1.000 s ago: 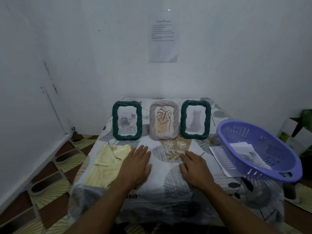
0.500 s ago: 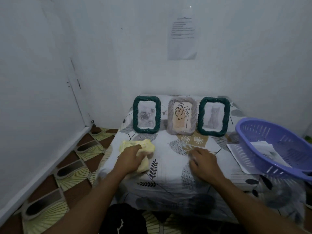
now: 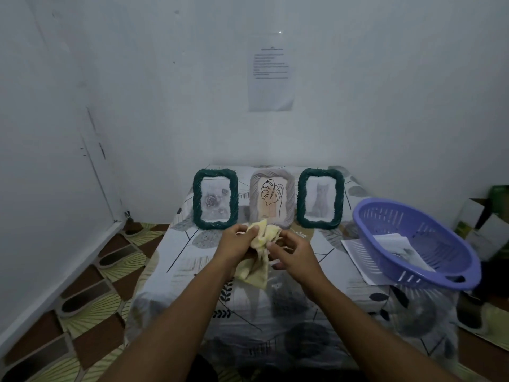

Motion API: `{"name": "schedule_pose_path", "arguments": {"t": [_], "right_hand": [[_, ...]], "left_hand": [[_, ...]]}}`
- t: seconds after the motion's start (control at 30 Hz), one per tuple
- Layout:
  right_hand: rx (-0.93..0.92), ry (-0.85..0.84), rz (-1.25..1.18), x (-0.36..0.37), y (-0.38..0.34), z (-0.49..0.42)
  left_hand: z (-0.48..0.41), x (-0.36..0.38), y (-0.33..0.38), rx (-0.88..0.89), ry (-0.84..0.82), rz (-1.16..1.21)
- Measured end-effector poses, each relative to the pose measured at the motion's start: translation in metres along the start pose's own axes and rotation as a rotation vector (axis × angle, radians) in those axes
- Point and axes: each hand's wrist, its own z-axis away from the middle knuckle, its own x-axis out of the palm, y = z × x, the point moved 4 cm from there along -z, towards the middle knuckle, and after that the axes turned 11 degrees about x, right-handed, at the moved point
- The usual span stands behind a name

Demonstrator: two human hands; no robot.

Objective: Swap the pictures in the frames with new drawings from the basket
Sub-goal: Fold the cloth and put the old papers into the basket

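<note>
Three picture frames stand at the back of the table: a green frame [image 3: 215, 199] with a rose drawing on the left, a grey frame [image 3: 272, 198] with a leaf drawing in the middle, and a green frame [image 3: 321, 198] with a cat drawing on the right. A purple basket [image 3: 413, 244] with paper drawings [image 3: 399, 245] in it sits at the right. Above the table's middle, my left hand [image 3: 237, 242] and my right hand [image 3: 292, 250] both grip a crumpled yellow cloth [image 3: 261, 249], which hangs down between them.
The table [image 3: 192, 260] carries a leaf-patterned cover. White sheets [image 3: 356, 252] lie under the basket's left side. White walls close in on the left and behind, with a printed paper [image 3: 271, 75] taped up. Cardboard boxes [image 3: 484, 230] stand at the far right on the tiled floor [image 3: 91, 293].
My left hand picked the yellow cloth up off the table's left side and brought it to the middle. My right hand left the tabletop and took hold of the cloth too.
</note>
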Motion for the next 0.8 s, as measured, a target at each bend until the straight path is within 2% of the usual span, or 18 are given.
{"name": "schedule_pose_path", "arguments": {"t": [0.07,0.13,0.23,0.37,0.47,0.57,0.7,0.8], "right_hand": [[0.075,0.024,-0.076,-0.007,0.002,-0.005],[0.12,0.036,-0.136,-0.014,0.001,-0.01],[0.155,0.043,-0.162,-0.026,-0.004,-0.017],[0.171,-0.038,-0.14,-0.033,-0.013,-0.023],[0.189,-0.109,-0.091,-0.039,-0.02,-0.026],[0.223,-0.126,0.044,-0.055,-0.026,-0.029],[0.22,-0.126,0.366,-0.073,-0.029,-0.032],[0.129,-0.023,0.631,-0.076,-0.036,-0.036]], "left_hand": [[0.002,0.008,0.002,0.005,-0.052,0.037],[0.003,0.011,0.003,0.065,-0.104,-0.068],[-0.001,0.008,0.003,0.304,-0.192,-0.439],[0.002,0.016,0.002,0.613,-0.361,-0.632],[-0.003,0.018,0.004,0.664,-0.279,-0.658],[-0.009,0.012,0.011,0.664,-0.221,-0.623],[-0.019,-0.001,0.037,0.726,-0.182,-0.658],[-0.03,-0.007,0.057,0.732,-0.177,-0.686]]}}
